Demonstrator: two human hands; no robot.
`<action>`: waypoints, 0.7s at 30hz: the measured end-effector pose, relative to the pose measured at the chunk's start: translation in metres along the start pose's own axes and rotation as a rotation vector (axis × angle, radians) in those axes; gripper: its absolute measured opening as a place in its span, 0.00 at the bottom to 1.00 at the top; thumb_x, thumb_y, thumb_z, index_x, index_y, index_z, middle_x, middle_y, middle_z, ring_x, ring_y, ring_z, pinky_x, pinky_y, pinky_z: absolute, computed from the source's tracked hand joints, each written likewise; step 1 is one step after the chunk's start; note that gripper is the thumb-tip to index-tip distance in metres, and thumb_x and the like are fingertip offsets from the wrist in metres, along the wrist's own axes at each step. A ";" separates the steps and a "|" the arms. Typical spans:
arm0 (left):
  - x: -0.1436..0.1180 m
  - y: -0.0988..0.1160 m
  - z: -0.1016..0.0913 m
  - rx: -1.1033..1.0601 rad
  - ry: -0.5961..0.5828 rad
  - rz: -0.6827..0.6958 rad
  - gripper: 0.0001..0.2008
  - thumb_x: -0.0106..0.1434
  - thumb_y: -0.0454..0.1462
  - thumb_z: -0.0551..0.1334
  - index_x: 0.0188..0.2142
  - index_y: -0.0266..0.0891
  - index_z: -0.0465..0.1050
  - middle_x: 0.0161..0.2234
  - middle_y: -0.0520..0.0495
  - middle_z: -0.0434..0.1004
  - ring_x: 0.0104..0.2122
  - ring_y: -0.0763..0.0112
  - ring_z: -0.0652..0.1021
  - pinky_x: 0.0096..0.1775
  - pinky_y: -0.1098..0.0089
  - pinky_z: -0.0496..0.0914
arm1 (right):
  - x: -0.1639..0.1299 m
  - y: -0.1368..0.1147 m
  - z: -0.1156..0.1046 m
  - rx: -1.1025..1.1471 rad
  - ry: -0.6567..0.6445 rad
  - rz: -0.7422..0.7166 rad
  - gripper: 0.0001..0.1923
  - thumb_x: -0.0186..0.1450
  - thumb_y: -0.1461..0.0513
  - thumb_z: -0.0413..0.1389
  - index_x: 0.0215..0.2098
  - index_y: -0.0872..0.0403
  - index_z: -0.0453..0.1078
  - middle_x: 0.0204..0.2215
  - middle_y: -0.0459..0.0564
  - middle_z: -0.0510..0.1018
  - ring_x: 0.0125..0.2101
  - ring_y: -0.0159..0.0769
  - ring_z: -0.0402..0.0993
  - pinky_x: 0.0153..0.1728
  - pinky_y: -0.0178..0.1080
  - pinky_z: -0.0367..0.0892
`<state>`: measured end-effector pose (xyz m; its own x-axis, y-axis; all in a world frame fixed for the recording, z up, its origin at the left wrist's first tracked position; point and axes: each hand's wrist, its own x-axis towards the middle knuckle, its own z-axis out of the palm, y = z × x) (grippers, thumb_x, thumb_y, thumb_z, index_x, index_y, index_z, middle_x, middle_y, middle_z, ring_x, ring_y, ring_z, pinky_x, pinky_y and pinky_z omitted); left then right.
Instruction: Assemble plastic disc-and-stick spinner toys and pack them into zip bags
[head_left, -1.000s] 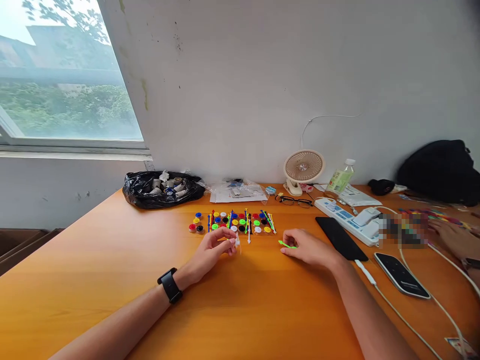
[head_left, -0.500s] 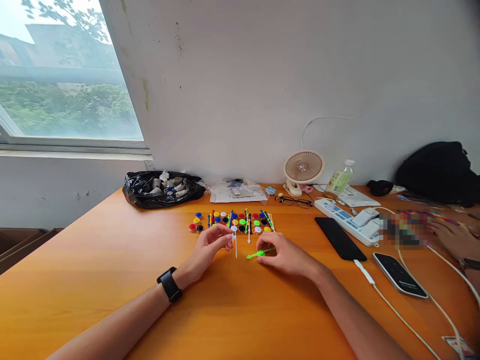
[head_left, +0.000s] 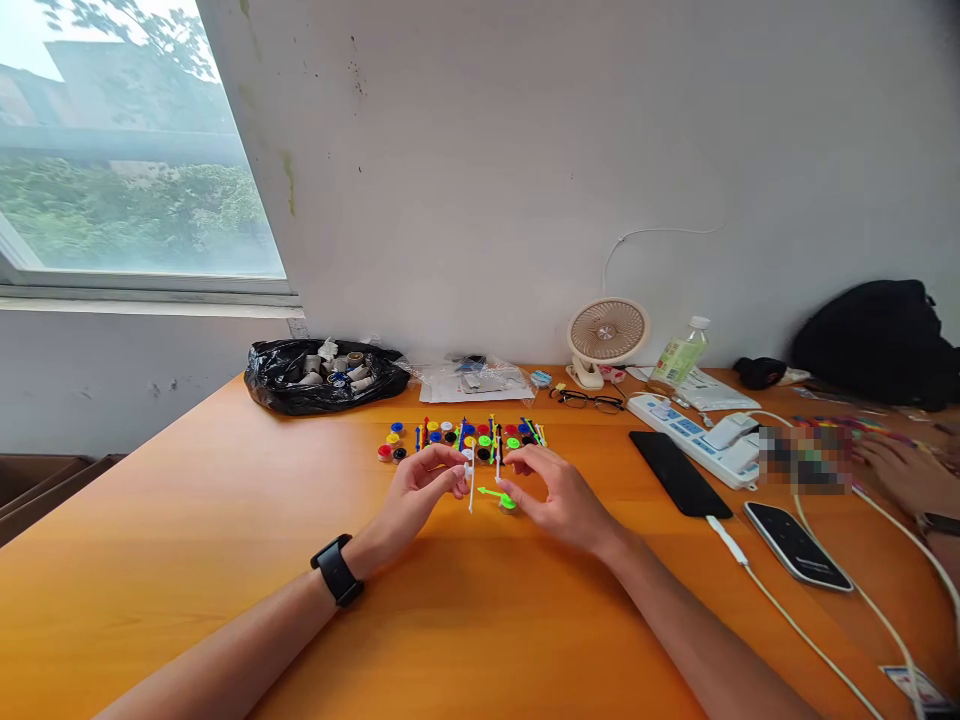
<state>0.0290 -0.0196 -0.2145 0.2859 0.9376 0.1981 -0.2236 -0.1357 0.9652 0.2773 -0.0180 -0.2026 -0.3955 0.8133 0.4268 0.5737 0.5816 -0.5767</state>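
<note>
Right hand (head_left: 559, 497) carrying green pin (head_left: 496, 494) leftward, now closing on white pin (head_left: 471, 492) pinched in left hand (head_left: 424, 490); both grips clamped, pins nearly meeting.

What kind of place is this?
Probably a shared office or work room: a long orange table under a window, with a power strip, a desk fan and phones on chargers.

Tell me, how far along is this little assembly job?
Barely begun, it seems. No finished pieces show on the table. The left hand pinches a white stick; the right hand holds a green stick with cap. The row of colored caps and sticks lies unused.
</note>
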 end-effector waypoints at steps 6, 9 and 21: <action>-0.003 0.005 0.007 0.019 -0.036 -0.009 0.17 0.65 0.47 0.71 0.43 0.36 0.76 0.31 0.48 0.79 0.33 0.69 0.79 0.41 0.65 0.74 | -0.003 -0.011 -0.006 0.098 0.065 0.001 0.18 0.77 0.54 0.51 0.63 0.44 0.66 0.35 0.47 0.75 0.34 0.37 0.71 0.38 0.40 0.68; -0.004 0.006 0.010 0.022 -0.066 -0.015 0.17 0.65 0.47 0.71 0.43 0.36 0.77 0.31 0.48 0.79 0.33 0.68 0.79 0.41 0.66 0.74 | -0.006 -0.017 -0.003 0.209 0.052 0.006 0.25 0.78 0.52 0.48 0.71 0.43 0.56 0.34 0.45 0.72 0.30 0.36 0.67 0.33 0.39 0.66; 0.000 0.006 0.012 0.014 -0.042 0.020 0.17 0.65 0.47 0.71 0.44 0.36 0.78 0.32 0.47 0.80 0.33 0.69 0.79 0.40 0.67 0.75 | -0.007 -0.005 -0.002 0.378 0.103 0.062 0.39 0.75 0.38 0.30 0.15 0.51 0.48 0.17 0.45 0.53 0.22 0.35 0.51 0.28 0.42 0.51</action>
<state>0.0383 -0.0243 -0.2064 0.3205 0.9205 0.2236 -0.2161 -0.1588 0.9634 0.2782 -0.0264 -0.2011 -0.2835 0.8521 0.4399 0.2816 0.5125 -0.8112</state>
